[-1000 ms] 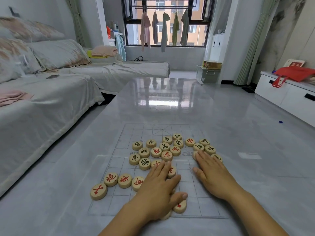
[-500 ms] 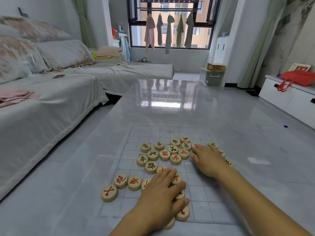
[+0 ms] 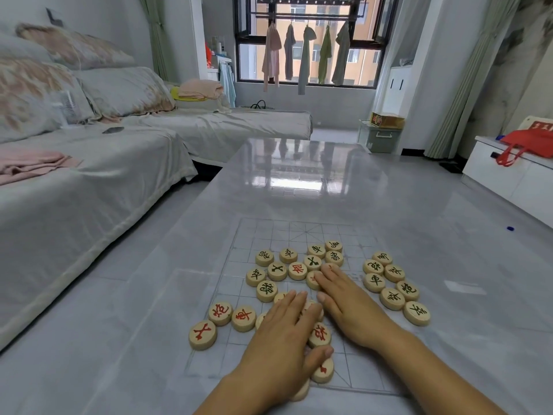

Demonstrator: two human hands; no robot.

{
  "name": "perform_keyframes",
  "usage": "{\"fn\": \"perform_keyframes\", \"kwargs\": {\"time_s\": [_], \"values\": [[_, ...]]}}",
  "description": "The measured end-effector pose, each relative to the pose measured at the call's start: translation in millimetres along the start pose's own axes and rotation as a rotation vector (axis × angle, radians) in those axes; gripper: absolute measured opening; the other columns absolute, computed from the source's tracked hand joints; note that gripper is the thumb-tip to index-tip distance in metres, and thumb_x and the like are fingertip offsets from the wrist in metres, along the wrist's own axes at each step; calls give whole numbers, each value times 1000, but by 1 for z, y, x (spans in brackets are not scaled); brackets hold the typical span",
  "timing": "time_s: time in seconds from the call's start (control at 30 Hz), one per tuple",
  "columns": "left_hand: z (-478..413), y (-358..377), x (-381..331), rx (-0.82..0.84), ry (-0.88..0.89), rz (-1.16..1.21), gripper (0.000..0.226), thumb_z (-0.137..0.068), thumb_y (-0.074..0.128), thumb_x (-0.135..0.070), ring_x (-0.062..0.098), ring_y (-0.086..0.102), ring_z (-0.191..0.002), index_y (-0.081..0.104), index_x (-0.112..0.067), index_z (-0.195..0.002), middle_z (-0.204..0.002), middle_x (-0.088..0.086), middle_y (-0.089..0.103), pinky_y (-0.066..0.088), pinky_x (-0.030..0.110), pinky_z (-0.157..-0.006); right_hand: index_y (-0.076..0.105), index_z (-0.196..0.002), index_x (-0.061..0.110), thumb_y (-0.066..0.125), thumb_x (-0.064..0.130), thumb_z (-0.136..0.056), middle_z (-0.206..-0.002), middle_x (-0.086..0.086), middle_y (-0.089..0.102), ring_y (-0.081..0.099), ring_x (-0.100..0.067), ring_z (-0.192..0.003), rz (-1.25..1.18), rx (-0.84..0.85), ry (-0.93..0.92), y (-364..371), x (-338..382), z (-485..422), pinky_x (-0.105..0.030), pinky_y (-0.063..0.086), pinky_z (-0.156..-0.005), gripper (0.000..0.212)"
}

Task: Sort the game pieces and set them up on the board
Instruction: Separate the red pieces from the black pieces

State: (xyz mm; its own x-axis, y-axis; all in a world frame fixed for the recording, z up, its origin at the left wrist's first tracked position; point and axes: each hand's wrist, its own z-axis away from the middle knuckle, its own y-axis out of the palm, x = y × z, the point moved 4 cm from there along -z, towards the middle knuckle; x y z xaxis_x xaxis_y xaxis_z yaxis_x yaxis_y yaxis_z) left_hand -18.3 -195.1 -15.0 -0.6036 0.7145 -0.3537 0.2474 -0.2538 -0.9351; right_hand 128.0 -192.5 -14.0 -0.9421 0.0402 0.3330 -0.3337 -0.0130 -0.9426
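- Sofa [image 3: 89, 181]: light covers, runs along the left of the room. Folded pink cloth [image 3: 30, 163] on its near seat.
- Table [image 3: 299, 181]: glossy grey top, reflects the window [image 3: 305, 52]. Carries everything listed below.
- Board [image 3: 269, 232]: thin gridded sheet, flat on the near half of the table. Far rows bare; diagonal lines visible at the far edge.
- Left hand [image 3: 284, 333]: palm down, fingers straight and together, thumb out to the right. Lies flat on several round game pieces at the near middle of the board and grips nothing. Red-marked discs [image 3: 319, 334] show at its thumb side.
- Right hand [image 3: 350, 307]: palm down, fingers straight, just beside the left hand and angled toward the far left. Fingertips rest on discs at the near edge of the middle cluster; nothing pinched.
- Middle cluster [image 3: 297, 271]: about a dozen wooden discs, face up, packed close, just ahead of both hands. Mostly dark characters, with one red among them.
- Right-hand group [image 3: 392, 298]: seven discs, all dark characters, in two loose columns at the board's right side, apart from the middle cluster. On or off the grid: cannot tell.
- Red row [image 3: 220, 313]: three red-character discs, left of the left hand, near the board's left edge.
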Motion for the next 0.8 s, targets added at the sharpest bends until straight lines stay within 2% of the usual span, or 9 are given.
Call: {"fn": "perform_keyframes", "kwargs": {"time_s": [0.13, 0.2, 0.27, 0.33, 0.4, 0.53, 0.63, 0.7, 0.8], "values": [[1, -3, -1, 27, 17, 26, 95, -60, 3, -74, 2, -20, -140, -5, -34, -146, -156, -12, -14, -15, 23, -114, 3, -141, 38, -15, 87, -53, -147, 28, -4, -11, 15, -133, -120, -5, -49, 8, 13, 38, -10, -5, -109, 103], [1, -2, 0, 48, 33, 12, 95, -60, 1, -75, 4, -17, -142, -7, -34, -146, -157, -12, -12, -15, 25, -115, 9, -142, 38, 2, 80, -72, -141, 32, 1, -6, 21, -129, -136, 37, -74, 4, 15, 43, -5, -6, -106, 82], [2, -1, 1, 57, 36, -2, 95, -61, 1, -75, 5, -14, -143, -6, -33, -146, -157, -12, -9, -15, 25, -115, 24, -142, 33, 24, 46, -96, -139, 30, 14, 9, 16, -129, -201, 7, -70, -8, 16, 29, -10, 3, -110, 48], [3, -2, 1, 53, 41, -2, 92, -64, 4, -74, 6, -12, -144, -4, -34, -147, -157, -12, -7, -14, 24, -115, 32, -141, 28, 30, 31, -99, -146, 21, 24, 17, 10, -130, -257, -48, -86, -17, 19, 5, -17, 11, -114, 42], [3, -4, 1, 47, 50, -1, 91, -65, 8, -72, 6, -8, -144, 2, -33, -147, -158, -12, -2, -14, 23, -113, 31, -142, 22, 30, 29, -99, -151, 10, 25, 17, 5, -135, -198, -20, -130, -16, 27, -19, -15, 9, -112, 43], [4, -9, 3, 17, 77, -25, 91, -66, 9, -71, 7, 1, -145, 16, -29, -146, -157, -9, 10, -12, 22, -112, 30, -143, 20, 26, 32, -100, -154, 6, 25, 17, -4, -141, -43, -3, -149, -4, 35, -26, -15, 6, -110, 45], [4, -9, 5, -16, 93, -30, 81, -77, 18, -73, 11, 9, -144, 28, -27, -143, -156, -5, 18, -7, 24, -114, 34, -141, 27, 20, 47, -95, -150, 14, 29, 21, 5, -136, -109, 10, -168, 1, 42, 2, -11, 7, -109, 52], [5, -10, 6, -57, 103, -3, 75, -81, 25, -71, 11, 12, -143, 28, -29, -143, -155, -6, 20, 0, 24, -115, 44, -135, 27, 9, 62, -87, -141, 16, 43, 32, 13, -123, -190, 18, -152, -6, 42, 9, -13, 19, -110, 68], [8, -8, 10, -117, 139, -4, 80, -74, 13, -72, 12, 10, -144, 23, -33, -144, -156, -8, 17, -2, 27, -115, 46, -134, 27, 7, 74, -80, -140, 14, 46, 37, 8, -124, -285, 20, -192, -17, 48, -5, -16, 25, -108, 82]]}}
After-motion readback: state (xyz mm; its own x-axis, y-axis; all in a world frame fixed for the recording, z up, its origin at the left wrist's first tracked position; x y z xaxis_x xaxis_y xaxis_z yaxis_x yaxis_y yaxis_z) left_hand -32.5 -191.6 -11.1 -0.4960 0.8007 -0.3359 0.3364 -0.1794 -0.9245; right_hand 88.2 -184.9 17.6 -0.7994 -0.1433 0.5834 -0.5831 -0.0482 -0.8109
